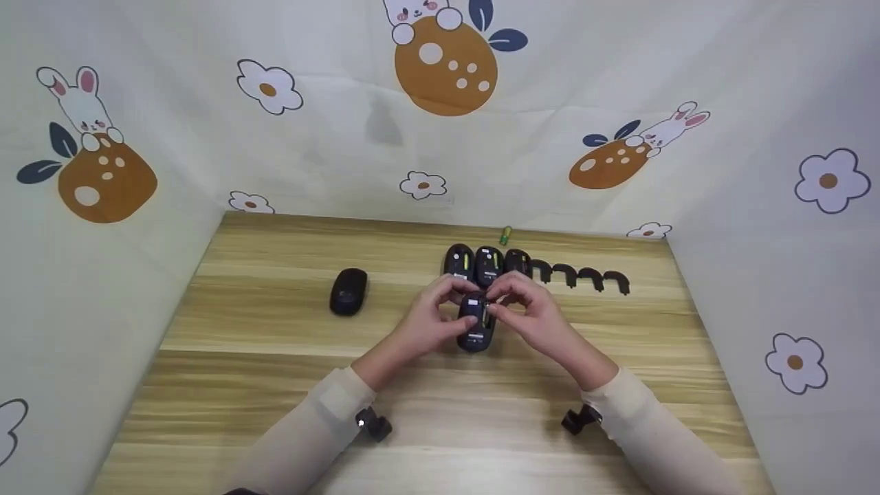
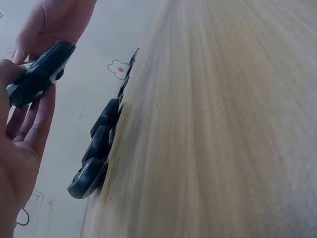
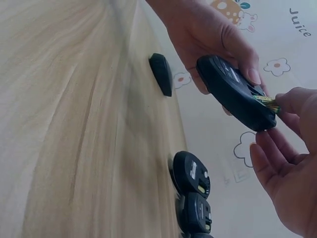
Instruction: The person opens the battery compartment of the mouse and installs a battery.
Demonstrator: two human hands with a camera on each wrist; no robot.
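Note:
My left hand grips a black computer mouse underside up, clear of the table. The thumb lies on its labelled underside and the fingers are beneath it. My right hand is at the mouse's open battery slot, pinching a yellow-green battery between thumb and forefinger. In the right wrist view, the battery sticks out at an angle, with its inner end in the slot. The right hand's other fingers reach under the mouse's end.
Behind the hands, three mice lie underside up, each with a battery showing. Several curved black covers line up to their right. A loose battery lies at the table's back edge. Another mouse sits on the left. Printed cloth walls surround the table.

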